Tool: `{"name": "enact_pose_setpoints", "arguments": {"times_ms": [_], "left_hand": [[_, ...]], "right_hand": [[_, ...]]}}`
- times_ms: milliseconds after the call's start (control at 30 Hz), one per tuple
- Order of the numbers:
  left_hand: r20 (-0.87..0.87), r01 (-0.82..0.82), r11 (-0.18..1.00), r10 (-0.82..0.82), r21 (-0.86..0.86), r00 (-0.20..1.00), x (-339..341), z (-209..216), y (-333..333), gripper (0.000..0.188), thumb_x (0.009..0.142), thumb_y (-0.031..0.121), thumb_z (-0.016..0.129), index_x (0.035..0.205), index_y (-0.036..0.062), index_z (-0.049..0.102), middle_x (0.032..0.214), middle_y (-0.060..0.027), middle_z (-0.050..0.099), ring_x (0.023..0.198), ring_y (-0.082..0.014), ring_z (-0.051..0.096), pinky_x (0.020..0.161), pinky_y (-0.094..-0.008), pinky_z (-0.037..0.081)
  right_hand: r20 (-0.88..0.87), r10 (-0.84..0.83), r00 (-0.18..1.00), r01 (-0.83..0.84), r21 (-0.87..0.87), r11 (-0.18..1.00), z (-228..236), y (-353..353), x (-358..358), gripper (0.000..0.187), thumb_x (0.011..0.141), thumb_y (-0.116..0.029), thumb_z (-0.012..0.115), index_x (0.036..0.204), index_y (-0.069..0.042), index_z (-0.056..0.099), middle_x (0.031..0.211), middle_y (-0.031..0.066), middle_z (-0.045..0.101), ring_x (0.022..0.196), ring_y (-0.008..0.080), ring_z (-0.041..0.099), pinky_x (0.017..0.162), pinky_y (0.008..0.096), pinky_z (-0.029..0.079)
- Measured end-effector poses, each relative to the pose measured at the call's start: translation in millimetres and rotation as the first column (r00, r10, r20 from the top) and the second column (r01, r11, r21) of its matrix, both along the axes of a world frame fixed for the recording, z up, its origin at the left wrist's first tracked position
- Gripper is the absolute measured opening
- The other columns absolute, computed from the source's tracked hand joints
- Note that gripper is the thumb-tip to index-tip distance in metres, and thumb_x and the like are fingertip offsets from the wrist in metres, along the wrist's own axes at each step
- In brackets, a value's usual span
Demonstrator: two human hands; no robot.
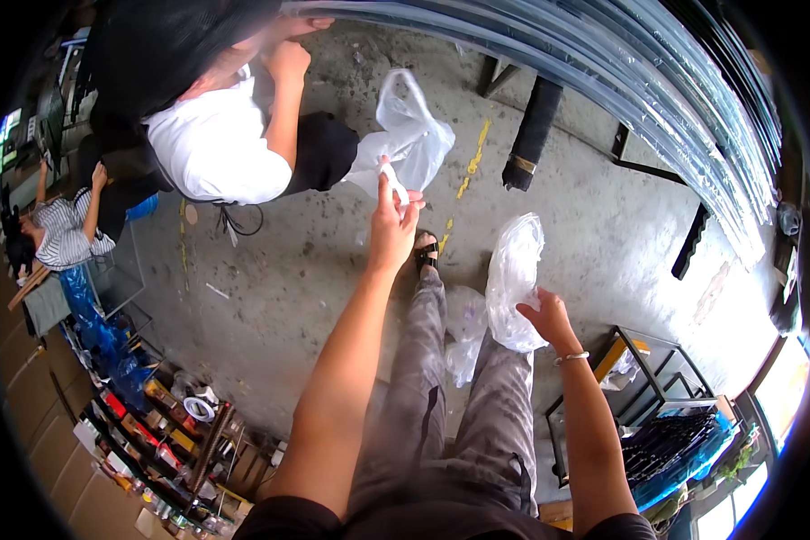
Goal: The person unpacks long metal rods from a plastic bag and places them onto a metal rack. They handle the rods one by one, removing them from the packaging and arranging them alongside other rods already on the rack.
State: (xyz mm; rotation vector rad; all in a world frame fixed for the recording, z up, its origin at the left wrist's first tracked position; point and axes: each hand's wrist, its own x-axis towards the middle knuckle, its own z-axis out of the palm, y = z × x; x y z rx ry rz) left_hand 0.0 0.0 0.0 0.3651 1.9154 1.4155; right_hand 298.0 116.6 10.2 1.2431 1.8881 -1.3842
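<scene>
Black T-shirt fabric lies nearest, below the black sandal. Just beyond the sandal, the left hand's fingers pinch the gathered white edge of a crumpled, translucent plastic bag. Right of the sandal, the right hand touches a glossy, wrinkled clear bag; whether its fingers grip, I cannot tell.

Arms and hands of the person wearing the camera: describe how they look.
The left arm and right arm emerge from short dark sleeves. The left hand and right hand are ungloved; a thin, pale bracelet circles the right wrist.
</scene>
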Motion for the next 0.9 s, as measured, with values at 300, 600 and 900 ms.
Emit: {"name": "enact_pose_setpoints", "arguments": {"times_ms": [300, 600, 900], "left_hand": [[0.03, -0.286, 0.958, 0.285, 0.033, 0.958, -19.8, -41.6, -32.0, 0.077, 0.081, -0.006, 0.053, 0.143, 0.0129, 0.012, 0.095, -0.0086, 0.053, 0.077, -0.0108, 0.05, 0.074, -0.0245, 0.045], [-0.266, 0.04, 0.978, -0.095, -0.205, 0.959, -23.7, 10.3, -4.8, 0.078, 0.078, -0.01, 0.052, 0.142, 0.0177, 0.017, 0.123, -0.0164, 0.04, 0.098, -0.0268, 0.052, 0.081, -0.0311, 0.046], [-0.496, 0.138, 0.953, -0.26, -0.27, 0.828, -21.5, -4.1, -35.6, 0.075, 0.077, -0.012, 0.048, 0.141, 0.0113, 0.018, 0.144, -0.0184, 0.015, 0.126, -0.0315, 0.034, 0.094, -0.0329, 0.039]], "right_hand": [[-0.106, -0.034, 0.994, 0.038, 0.037, 0.999, -17.0, -11.0, -19.6, 0.042, 0.072, -0.026, 0.071, 0.095, 0.006, 0.058, 0.088, 0.0247, 0.062, 0.087, 0.0376, 0.06, 0.073, 0.0392, 0.047], [-0.135, -0.071, 0.988, 0.052, -0.141, 0.989, 3.3, -10.1, -76.8, 0.033, 0.078, -0.025, 0.067, 0.085, 0.006, 0.057, 0.078, 0.0148, 0.064, 0.076, 0.0289, 0.062, 0.064, 0.038, 0.045], [0.182, -0.876, 0.447, 0.442, -0.896, 0.039, -74.1, -8.0, -189.5, 0.043, 0.087, -0.011, 0.053, 0.127, -0.001, 0.043, 0.12, 0.0122, 0.052, 0.11, 0.0226, 0.052, 0.092, 0.036, 0.045]]}}
